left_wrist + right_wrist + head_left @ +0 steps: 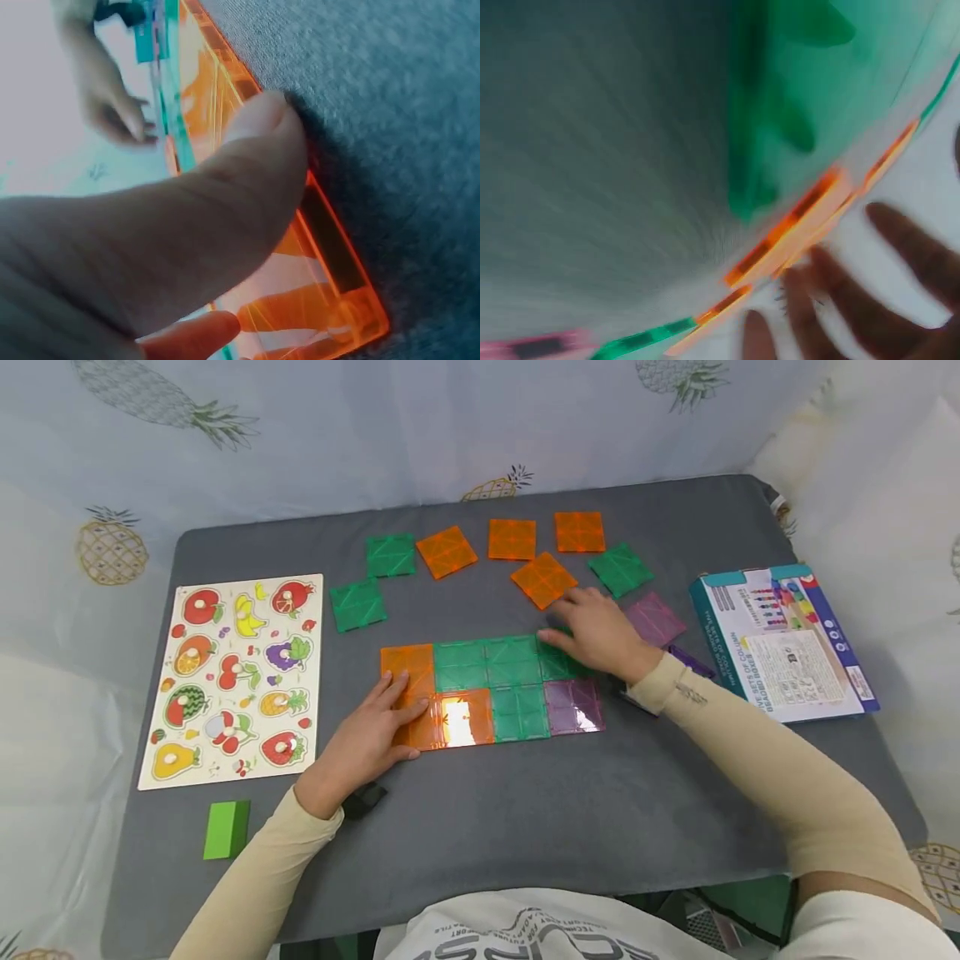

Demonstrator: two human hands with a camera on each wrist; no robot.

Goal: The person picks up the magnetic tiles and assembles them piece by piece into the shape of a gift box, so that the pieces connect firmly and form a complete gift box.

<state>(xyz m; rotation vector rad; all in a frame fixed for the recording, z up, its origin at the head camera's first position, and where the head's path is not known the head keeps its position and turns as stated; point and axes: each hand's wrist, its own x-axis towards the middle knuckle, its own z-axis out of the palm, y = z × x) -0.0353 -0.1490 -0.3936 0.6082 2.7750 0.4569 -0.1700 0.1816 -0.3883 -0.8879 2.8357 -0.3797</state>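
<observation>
Translucent square tiles lie joined in a two-row block on the table. It has orange tiles [408,658] at its left end, green tiles [461,666] further right and a purple tile [574,706] at the lower right. My left hand [365,737] rests on the orange end with fingers spread; in the left wrist view its thumb [262,172] lies over the edge of an orange tile [281,300]. My right hand [600,633] hovers at the upper right corner, partly hiding a green tile [557,662]. Its fingers are spread in the right wrist view, near loose orange tiles.
Loose orange tiles [512,539] and green tiles [391,555] are scattered behind the block. A loose purple tile [656,618] lies beyond my right wrist, before a box [783,647]. A fruit puzzle board [232,681] and a green block [226,830] are on the left.
</observation>
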